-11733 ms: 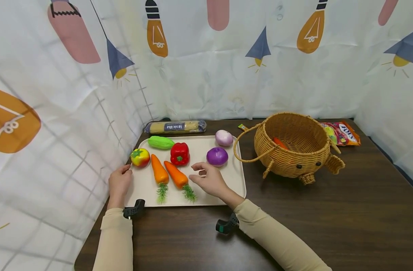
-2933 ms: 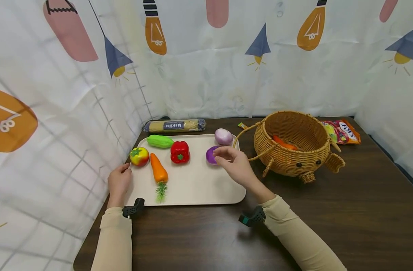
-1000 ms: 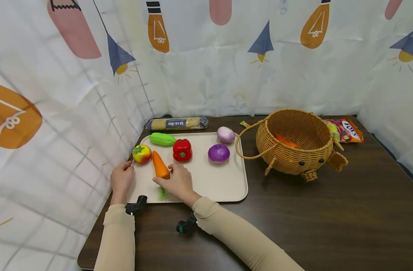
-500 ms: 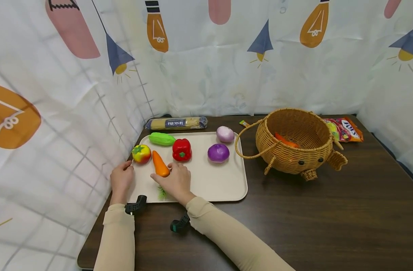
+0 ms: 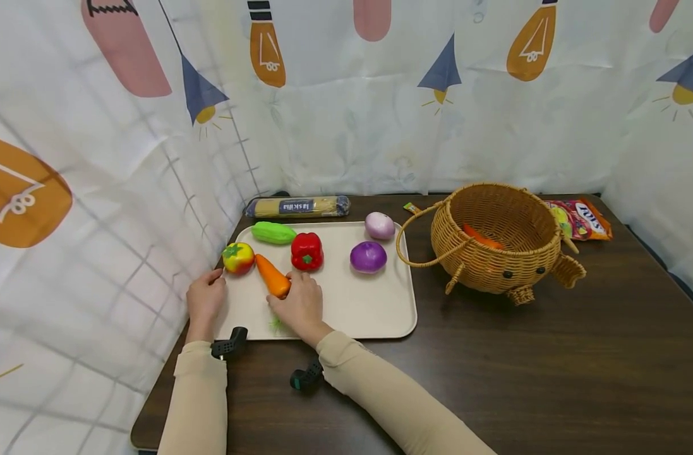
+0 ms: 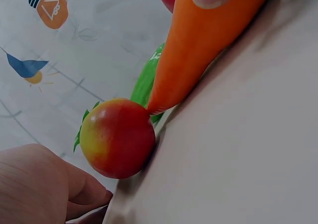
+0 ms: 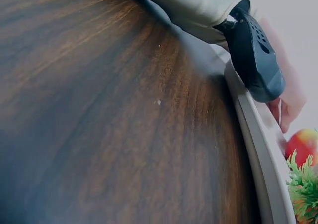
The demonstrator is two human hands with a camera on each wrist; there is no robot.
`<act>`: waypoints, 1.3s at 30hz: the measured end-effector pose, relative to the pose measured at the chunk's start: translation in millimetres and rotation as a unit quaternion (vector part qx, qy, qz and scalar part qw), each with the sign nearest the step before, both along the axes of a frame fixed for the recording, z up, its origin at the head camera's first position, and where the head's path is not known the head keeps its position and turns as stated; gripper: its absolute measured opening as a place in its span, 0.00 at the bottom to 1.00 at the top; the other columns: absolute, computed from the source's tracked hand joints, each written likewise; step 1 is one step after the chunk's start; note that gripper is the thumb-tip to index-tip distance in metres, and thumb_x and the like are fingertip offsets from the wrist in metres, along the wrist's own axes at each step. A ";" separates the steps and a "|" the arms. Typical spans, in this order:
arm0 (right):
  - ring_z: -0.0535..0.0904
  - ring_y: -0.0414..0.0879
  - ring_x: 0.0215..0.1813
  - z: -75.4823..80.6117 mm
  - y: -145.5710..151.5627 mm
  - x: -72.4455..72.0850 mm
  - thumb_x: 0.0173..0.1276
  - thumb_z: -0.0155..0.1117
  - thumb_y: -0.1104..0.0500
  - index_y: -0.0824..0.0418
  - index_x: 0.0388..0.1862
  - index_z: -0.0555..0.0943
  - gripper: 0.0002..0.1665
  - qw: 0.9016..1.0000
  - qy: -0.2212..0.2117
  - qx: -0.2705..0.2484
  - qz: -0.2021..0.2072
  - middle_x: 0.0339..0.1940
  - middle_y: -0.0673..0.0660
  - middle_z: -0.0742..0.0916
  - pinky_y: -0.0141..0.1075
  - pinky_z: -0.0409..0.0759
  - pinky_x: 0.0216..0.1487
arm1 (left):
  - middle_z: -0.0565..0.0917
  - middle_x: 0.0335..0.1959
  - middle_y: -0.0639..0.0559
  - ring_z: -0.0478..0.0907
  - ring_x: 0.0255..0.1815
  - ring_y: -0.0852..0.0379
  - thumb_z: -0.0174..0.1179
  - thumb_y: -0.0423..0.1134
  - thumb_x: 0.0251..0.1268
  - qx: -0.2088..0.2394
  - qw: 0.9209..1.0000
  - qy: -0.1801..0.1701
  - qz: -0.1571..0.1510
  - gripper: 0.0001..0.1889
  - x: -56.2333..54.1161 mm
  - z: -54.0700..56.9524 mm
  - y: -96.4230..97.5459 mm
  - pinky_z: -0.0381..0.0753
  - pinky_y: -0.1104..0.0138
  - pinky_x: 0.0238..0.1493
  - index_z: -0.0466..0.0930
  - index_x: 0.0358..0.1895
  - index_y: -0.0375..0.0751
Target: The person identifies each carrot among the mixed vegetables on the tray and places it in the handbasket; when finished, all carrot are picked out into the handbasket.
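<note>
My right hand (image 5: 302, 306) grips the thick end of an orange carrot (image 5: 272, 276), with the thumb on one side and fingers on the other; its green leafy top is partly hidden under the hand. The carrot (image 6: 198, 45) slants close over the cream tray (image 5: 352, 316), its tip by a red-and-yellow fruit (image 5: 238, 258). At the tray's left edge, my left hand (image 5: 205, 300) pinches the rim between thumb and fingers. A red bell pepper (image 5: 307, 253) sits just beyond the right hand. In the right wrist view the carrot's leaves (image 7: 302, 184) show at the edge.
On the tray also lie a green vegetable (image 5: 273, 232), a purple onion-like ball (image 5: 368, 257) and a paler one (image 5: 379, 225). A wicker basket (image 5: 494, 272) with orange pieces inside stands right. Behind are a pasta packet (image 5: 298, 206) and a candy bag (image 5: 582, 220).
Over the last half second the carrot's thick end has swung right in my right hand. Earlier, a second carrot left the tray and more orange shows in the basket. The left hand has stayed put.
</note>
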State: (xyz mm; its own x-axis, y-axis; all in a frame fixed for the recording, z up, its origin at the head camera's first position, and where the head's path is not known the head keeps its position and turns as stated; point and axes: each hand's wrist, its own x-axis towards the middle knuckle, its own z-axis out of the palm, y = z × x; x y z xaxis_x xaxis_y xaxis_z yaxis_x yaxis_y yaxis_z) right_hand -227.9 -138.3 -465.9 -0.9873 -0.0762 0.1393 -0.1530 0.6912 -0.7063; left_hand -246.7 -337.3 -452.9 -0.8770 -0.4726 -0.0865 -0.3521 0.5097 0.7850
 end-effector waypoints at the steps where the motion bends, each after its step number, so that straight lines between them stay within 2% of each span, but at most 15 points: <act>1: 0.74 0.45 0.43 -0.1 0.9 0.3 0.57 0.71 0.41 0.56 0.57 0.76 0.33 1.000 -0.003 -0.002 0.000 0.45 0.51 0.81 0.36 0.72 0.48 | 0.69 0.70 0.37 0.60 0.73 0.38 0.41 0.41 0.74 -0.001 1.000 0.000 0.000 0.25 -0.2 -0.1 0.3 0.60 0.47 0.70 0.69 0.69 0.35; 6: 0.76 0.45 0.41 1.0 8.7 -0.5 0.60 0.69 0.44 0.57 0.59 0.76 0.32 1.000 -0.009 -0.021 -0.001 0.47 0.52 0.81 0.34 0.76 0.47 | 0.69 0.69 0.37 0.61 0.72 0.38 0.41 0.41 0.74 0.000 1.000 0.000 0.002 0.25 0.0 -0.3 1.1 0.61 0.47 0.70 0.69 0.69 0.35; 9: 0.76 0.44 0.39 2.7 16.5 -2.4 0.60 0.69 0.46 0.58 0.58 0.76 0.30 0.999 0.002 -0.036 -0.001 0.46 0.52 0.80 0.34 0.77 0.44 | 0.69 0.70 0.37 0.61 0.72 0.38 0.41 0.41 0.74 0.001 1.000 -0.001 0.003 0.25 0.1 -0.1 1.5 0.61 0.47 0.70 0.69 0.69 0.35; 14: 0.77 0.45 0.42 3.5 30.7 -5.5 0.61 0.68 0.48 0.57 0.58 0.76 0.29 0.997 0.015 -0.071 0.014 0.48 0.52 0.79 0.36 0.77 0.48 | 0.69 0.70 0.38 0.60 0.73 0.39 0.41 0.41 0.74 -0.002 1.000 0.000 0.002 0.25 -0.6 0.5 0.7 0.60 0.48 0.70 0.69 0.69 0.36; 19: 0.77 0.45 0.50 0.2 42.3 -7.5 0.61 0.70 0.52 0.58 0.59 0.75 0.28 0.993 0.034 -0.111 0.029 0.51 0.53 0.79 0.37 0.78 0.56 | 0.68 0.71 0.39 0.59 0.74 0.40 0.41 0.42 0.75 0.003 1.000 -0.005 -0.001 0.25 0.0 1.4 -0.5 0.59 0.48 0.71 0.69 0.70 0.38; 26: 0.78 0.46 0.53 0.6 59.0 -6.2 0.59 0.71 0.60 0.59 0.57 0.77 0.26 0.982 0.086 -0.155 0.062 0.51 0.55 0.81 0.36 0.78 0.57 | 0.69 0.70 0.38 0.60 0.73 0.39 0.42 0.42 0.75 -0.003 1.000 -0.004 -0.004 0.25 2.7 1.3 -1.4 0.60 0.48 0.70 0.69 0.69 0.36; 32: 0.78 0.47 0.51 5.4 78.0 -5.9 0.58 0.71 0.61 0.58 0.56 0.78 0.25 0.979 0.084 -0.173 0.064 0.52 0.54 0.81 0.36 0.78 0.56 | 0.69 0.70 0.38 0.60 0.73 0.39 0.41 0.41 0.74 -0.001 1.000 -0.003 -0.006 0.25 2.3 -0.6 -0.5 0.60 0.47 0.70 0.69 0.69 0.36; 39: 0.78 0.47 0.52 11.2 100.0 -5.1 0.58 0.72 0.61 0.61 0.56 0.79 0.26 0.974 0.094 -0.191 0.084 0.53 0.54 0.82 0.39 0.78 0.55 | 0.68 0.70 0.37 0.59 0.73 0.39 0.41 0.41 0.74 -0.005 1.000 0.001 -0.006 0.25 2.4 1.1 0.5 0.60 0.47 0.70 0.69 0.69 0.36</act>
